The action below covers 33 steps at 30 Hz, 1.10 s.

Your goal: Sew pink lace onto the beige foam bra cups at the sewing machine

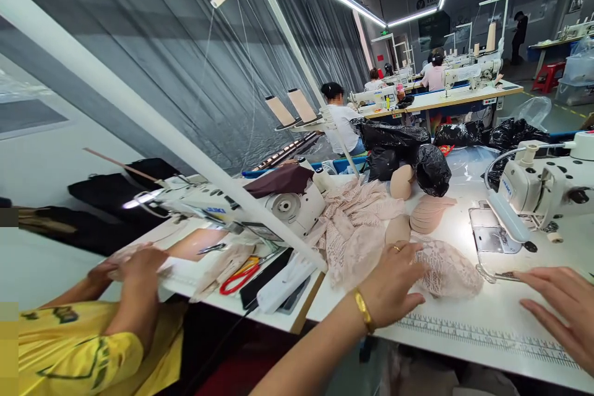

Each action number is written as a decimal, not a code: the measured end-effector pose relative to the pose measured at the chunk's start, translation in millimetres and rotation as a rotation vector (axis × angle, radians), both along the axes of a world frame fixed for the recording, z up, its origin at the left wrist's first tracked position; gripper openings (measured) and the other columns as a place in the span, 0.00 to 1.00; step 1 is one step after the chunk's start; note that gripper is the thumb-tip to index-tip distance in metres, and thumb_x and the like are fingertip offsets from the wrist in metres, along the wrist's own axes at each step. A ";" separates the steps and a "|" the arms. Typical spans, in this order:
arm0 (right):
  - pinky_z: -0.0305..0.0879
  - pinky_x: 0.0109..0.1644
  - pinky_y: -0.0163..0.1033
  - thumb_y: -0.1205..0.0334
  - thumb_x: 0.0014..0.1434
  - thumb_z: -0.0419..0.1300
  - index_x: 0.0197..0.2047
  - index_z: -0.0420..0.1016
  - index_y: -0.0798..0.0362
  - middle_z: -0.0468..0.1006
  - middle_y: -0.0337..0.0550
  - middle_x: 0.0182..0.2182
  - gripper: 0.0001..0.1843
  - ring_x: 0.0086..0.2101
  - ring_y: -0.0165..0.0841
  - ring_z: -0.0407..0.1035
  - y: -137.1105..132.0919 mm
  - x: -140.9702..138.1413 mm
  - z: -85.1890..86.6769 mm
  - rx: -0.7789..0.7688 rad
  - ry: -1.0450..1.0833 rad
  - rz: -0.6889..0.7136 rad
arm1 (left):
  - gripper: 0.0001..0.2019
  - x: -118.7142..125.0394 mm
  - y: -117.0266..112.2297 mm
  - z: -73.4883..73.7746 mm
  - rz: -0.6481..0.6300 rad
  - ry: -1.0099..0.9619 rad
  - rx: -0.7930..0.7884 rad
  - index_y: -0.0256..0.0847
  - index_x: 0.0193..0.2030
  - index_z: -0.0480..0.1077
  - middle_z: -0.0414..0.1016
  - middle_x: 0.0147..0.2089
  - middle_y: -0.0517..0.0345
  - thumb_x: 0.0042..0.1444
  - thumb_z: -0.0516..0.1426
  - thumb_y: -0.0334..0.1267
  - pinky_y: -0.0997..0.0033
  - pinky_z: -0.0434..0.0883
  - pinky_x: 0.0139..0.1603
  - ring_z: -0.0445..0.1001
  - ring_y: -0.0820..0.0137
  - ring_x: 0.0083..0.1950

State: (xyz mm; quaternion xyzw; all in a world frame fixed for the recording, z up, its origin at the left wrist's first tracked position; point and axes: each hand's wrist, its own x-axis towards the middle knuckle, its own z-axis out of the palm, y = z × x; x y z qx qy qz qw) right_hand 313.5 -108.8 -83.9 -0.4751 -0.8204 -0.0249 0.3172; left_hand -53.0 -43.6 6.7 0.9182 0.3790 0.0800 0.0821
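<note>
Your worktop [496,307]: sewing machine [542,182] right, lace heap [355,216] left, lace piece [448,269] between, just before the pad stack [429,216]. Plastic bags [431,170] behind that. Ruler strip [487,335] along your near edge. Neighbour's machine [284,205] left of the heap.

- Four o'clock: the left hand [394,281], fingers spread, touches a pale lace piece [450,269].
- Farther out at four: the right hand [563,297], fingertips at a small metal tool [503,276].
- Three o'clock: a white sewing machine [533,182] on the desk [338,297].
- Eight o'clock: a co-worker's yellow top [83,352].
</note>
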 end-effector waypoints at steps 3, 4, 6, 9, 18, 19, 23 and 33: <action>0.76 0.53 0.49 0.51 0.71 0.60 0.64 0.71 0.45 0.79 0.50 0.54 0.20 0.52 0.44 0.75 5.0 -51.8 9.0 0.013 0.005 0.147 | 0.03 19.4 6.1 -34.6 0.013 -0.119 -0.097 0.42 0.42 0.76 0.79 0.56 0.51 0.65 0.60 0.31 0.51 0.63 0.64 0.74 0.58 0.59; 0.76 0.55 0.50 0.52 0.72 0.60 0.66 0.69 0.45 0.79 0.50 0.55 0.22 0.54 0.44 0.74 8.1 -64.1 11.6 0.014 0.016 0.169 | 0.05 22.5 9.0 -38.1 0.013 -0.177 -0.134 0.41 0.41 0.75 0.81 0.50 0.53 0.67 0.58 0.31 0.55 0.65 0.62 0.76 0.61 0.54; 0.75 0.56 0.52 0.51 0.71 0.60 0.70 0.65 0.46 0.78 0.52 0.57 0.27 0.55 0.46 0.74 15.4 -80.8 15.6 0.010 0.049 0.195 | 0.07 24.8 13.7 -36.6 0.013 -0.268 -0.179 0.40 0.43 0.73 0.81 0.42 0.56 0.71 0.54 0.32 0.62 0.68 0.55 0.77 0.66 0.46; 0.75 0.55 0.53 0.52 0.69 0.63 0.69 0.65 0.46 0.79 0.53 0.56 0.28 0.54 0.47 0.75 24.9 -94.7 14.4 -0.024 0.086 0.246 | 0.06 22.3 15.3 -29.6 -0.045 -0.280 -0.189 0.40 0.49 0.72 0.80 0.45 0.54 0.69 0.58 0.39 0.63 0.69 0.55 0.76 0.64 0.48; 0.78 0.43 0.42 0.61 0.75 0.52 0.53 0.75 0.48 0.83 0.46 0.41 0.11 0.40 0.38 0.79 41.4 -108.3 6.0 -0.225 0.320 0.210 | 0.04 20.6 13.1 -43.7 0.012 -0.446 -0.288 0.40 0.39 0.72 0.77 0.44 0.53 0.66 0.57 0.36 0.63 0.68 0.55 0.74 0.64 0.48; 0.78 0.43 0.40 0.59 0.75 0.51 0.53 0.74 0.47 0.83 0.46 0.43 0.11 0.41 0.37 0.80 41.3 -105.7 11.1 -0.277 0.357 0.189 | 0.05 22.5 14.2 -41.1 0.030 -0.494 -0.328 0.40 0.39 0.71 0.77 0.40 0.55 0.67 0.56 0.37 0.66 0.69 0.50 0.74 0.66 0.43; 0.76 0.39 0.38 0.48 0.73 0.55 0.54 0.75 0.45 0.83 0.42 0.40 0.14 0.37 0.36 0.78 36.5 -101.4 29.9 -0.440 0.449 0.151 | 0.11 35.4 18.8 -26.9 0.035 -0.605 -0.404 0.40 0.37 0.69 0.73 0.34 0.59 0.68 0.55 0.44 0.72 0.66 0.39 0.70 0.70 0.35; 0.74 0.48 0.41 0.68 0.68 0.59 0.53 0.77 0.45 0.81 0.44 0.42 0.13 0.44 0.38 0.76 -2.1 -85.2 41.8 0.150 0.463 0.301 | 0.27 65.9 -3.8 -45.0 0.186 -0.558 -0.881 0.41 0.27 0.63 0.53 0.22 0.67 0.64 0.51 0.63 0.73 0.54 0.26 0.53 0.75 0.25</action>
